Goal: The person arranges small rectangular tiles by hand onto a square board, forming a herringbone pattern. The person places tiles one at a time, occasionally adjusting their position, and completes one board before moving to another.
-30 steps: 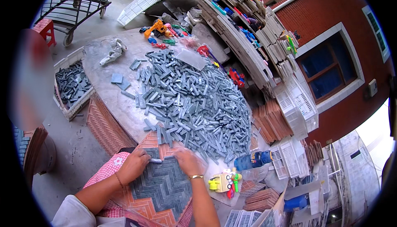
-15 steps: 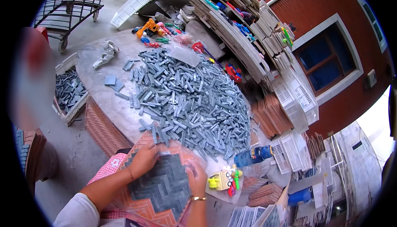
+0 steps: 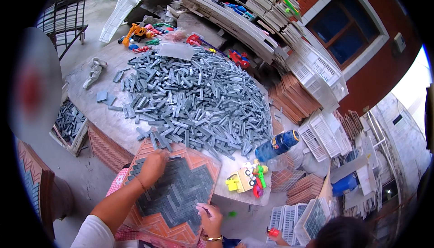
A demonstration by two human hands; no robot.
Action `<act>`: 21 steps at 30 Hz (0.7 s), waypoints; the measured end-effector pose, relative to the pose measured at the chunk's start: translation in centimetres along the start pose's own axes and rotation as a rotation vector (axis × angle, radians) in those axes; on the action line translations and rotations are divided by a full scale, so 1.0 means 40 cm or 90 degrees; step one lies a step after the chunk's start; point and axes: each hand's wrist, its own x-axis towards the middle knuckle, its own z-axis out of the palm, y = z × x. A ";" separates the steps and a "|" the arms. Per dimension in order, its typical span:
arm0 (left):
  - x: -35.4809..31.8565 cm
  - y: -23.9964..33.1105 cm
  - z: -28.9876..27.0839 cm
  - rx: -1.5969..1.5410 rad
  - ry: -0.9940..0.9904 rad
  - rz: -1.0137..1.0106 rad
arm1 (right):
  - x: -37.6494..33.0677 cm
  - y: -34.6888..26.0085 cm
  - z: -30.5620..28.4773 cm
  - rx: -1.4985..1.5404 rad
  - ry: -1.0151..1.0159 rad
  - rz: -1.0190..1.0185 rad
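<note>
A rectangular orange template board [image 3: 205, 163] with a herringbone pattern rests against the table edge over my lap. Dark grey tile strips [image 3: 176, 187] fill much of its middle. My left hand [image 3: 153, 170] is closed at the board's upper left, fingertips down by the end of the strips; whatever they pinch is hidden. Beside the board's lower right edge my right hand [image 3: 211, 221] has its fingers loosely bent and apart, with nothing visible in them. A wide heap of loose grey strips [image 3: 199, 99] lies just beyond the board.
A blue bottle [image 3: 276, 146] and a toy truck [image 3: 244, 178] stand right of the board. More toys [image 3: 135, 35] and a crumpled glove [image 3: 95, 72] lie farther back. A crate of strips [image 3: 70, 124] is at left. At lower right, another person's hand [image 3: 276, 236] holds something red.
My right hand has drawn back toward me from the board's right side to its lower edge. My left hand has shifted slightly left. The view has turned, and another person appears at lower right.
</note>
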 end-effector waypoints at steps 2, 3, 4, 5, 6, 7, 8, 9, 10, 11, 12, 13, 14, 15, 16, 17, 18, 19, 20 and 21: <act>0.007 0.001 0.003 0.013 -0.004 0.007 | -0.001 0.010 -0.007 -0.016 0.007 -0.012; 0.007 -0.003 0.000 0.024 -0.006 0.008 | -0.004 0.011 -0.005 -0.015 0.008 -0.012; 0.008 -0.004 0.002 0.022 0.004 0.013 | -0.006 0.011 -0.005 -0.014 0.009 -0.011; 0.010 -0.005 0.008 0.021 0.015 0.019 | -0.008 0.010 -0.005 -0.012 0.011 -0.011; 0.011 -0.008 0.017 0.015 0.024 0.024 | -0.010 0.008 -0.007 -0.016 0.015 -0.016; 0.013 -0.014 0.022 0.027 0.024 0.035 | -0.010 0.005 -0.009 -0.020 0.018 -0.021; 0.016 -0.020 0.025 0.039 0.025 0.046 | -0.012 0.004 -0.009 -0.024 0.022 -0.027; 0.019 -0.021 0.029 0.047 0.028 0.055 | -0.014 0.008 -0.012 -0.019 0.025 -0.033; 0.022 -0.019 0.030 0.069 0.013 0.055 | -0.015 0.015 -0.013 -0.015 0.030 -0.036; 0.025 -0.016 0.029 0.091 -0.001 0.055 | -0.018 0.024 -0.011 -0.011 0.035 -0.039; 0.025 -0.015 0.031 0.112 -0.015 0.051 | -0.020 0.028 -0.011 -0.009 0.036 -0.042; 0.026 -0.010 0.034 0.116 -0.017 0.054 | -0.021 0.028 -0.014 -0.007 0.033 -0.035; 0.026 -0.003 0.037 0.121 -0.019 0.056 | -0.022 0.026 -0.018 -0.004 0.029 -0.028; 0.026 -0.001 0.036 0.126 -0.021 0.058 | -0.023 0.022 -0.019 -0.001 0.024 -0.021; 0.026 -0.007 0.036 0.123 -0.030 0.073 | -0.023 0.016 -0.017 -0.012 0.022 -0.019; 0.027 -0.014 0.036 0.121 -0.039 0.088 | -0.022 0.009 -0.013 -0.023 0.020 -0.017; 0.032 -0.003 0.033 0.115 -0.048 0.105 | -0.022 0.005 -0.016 -0.037 0.021 -0.016; 0.027 0.013 0.025 0.123 -0.043 0.093 | -0.021 0.008 -0.016 -0.034 0.027 -0.027; 0.013 0.035 0.011 0.132 -0.038 0.080 | -0.021 0.013 -0.016 -0.031 0.033 -0.038; -0.002 0.061 -0.003 0.138 -0.033 0.066 | -0.024 0.017 -0.017 -0.031 0.039 -0.048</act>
